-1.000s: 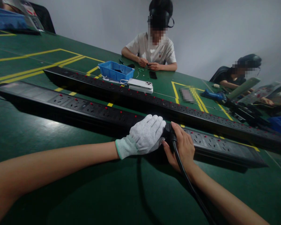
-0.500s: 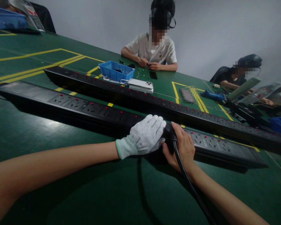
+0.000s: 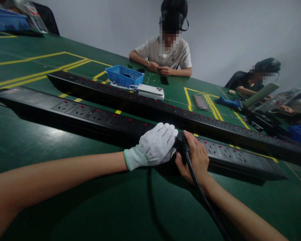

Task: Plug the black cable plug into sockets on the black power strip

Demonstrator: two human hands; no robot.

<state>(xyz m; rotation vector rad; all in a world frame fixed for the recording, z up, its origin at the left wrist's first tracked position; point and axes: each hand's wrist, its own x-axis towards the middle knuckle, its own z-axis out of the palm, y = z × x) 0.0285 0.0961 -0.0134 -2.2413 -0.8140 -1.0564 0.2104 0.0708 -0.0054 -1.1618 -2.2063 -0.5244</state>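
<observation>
A long black power strip (image 3: 102,117) with sockets and small red parts lies slantwise across the table before me. Over its middle, my left hand (image 3: 158,144), in a pale grey glove, is wrapped with the fingers together and the thumb at the near side. My right hand (image 3: 195,154), bare, curls round a black plug (image 3: 182,140) at the strip's face, close beside the glove. From the plug a thick black cord (image 3: 199,187) runs down toward me. The plug's pins, and the sockets beneath both hands, are hidden.
A second black power strip (image 3: 130,100) lies parallel behind the first. Beyond it are a blue bin (image 3: 125,76) and a white phone (image 3: 150,91). One co-worker (image 3: 165,53) sits opposite, others at right near a blue-handled tool (image 3: 229,102). Yellow tape marks the green table (image 3: 90,201).
Both hands keep their places on the strip and the plug. My right thumb has shifted very slightly. The rest looks the same.
</observation>
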